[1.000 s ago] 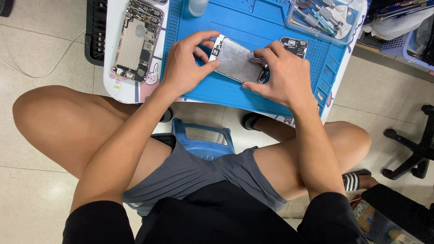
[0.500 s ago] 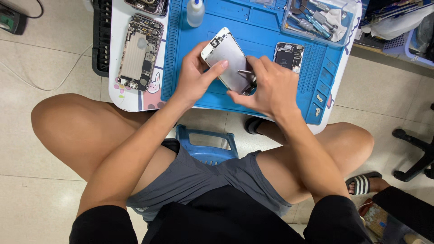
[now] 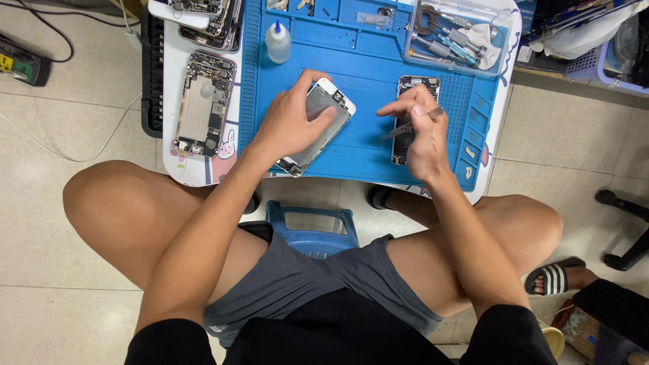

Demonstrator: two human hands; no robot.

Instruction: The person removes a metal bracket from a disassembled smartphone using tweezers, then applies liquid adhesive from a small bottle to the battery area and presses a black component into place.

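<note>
Small white table (image 3: 196, 177) under blue work mat (image 3: 365, 61), opened phone (image 3: 203, 105).

Bare arms below short black sleeves, grey shorts (image 3: 311, 284) over bare legs, a black-and-white striped slide (image 3: 556, 276) on one foot

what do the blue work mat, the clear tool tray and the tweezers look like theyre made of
Blue work mat: probably silicone or soft rubber, matte, with moulded ridges and small compartments.
Clear tool tray: transparent hard plastic; tools show through its glossy walls.
Tweezers in the right hand: likely bare metal, thin and grey, though small and slightly blurred.
</note>
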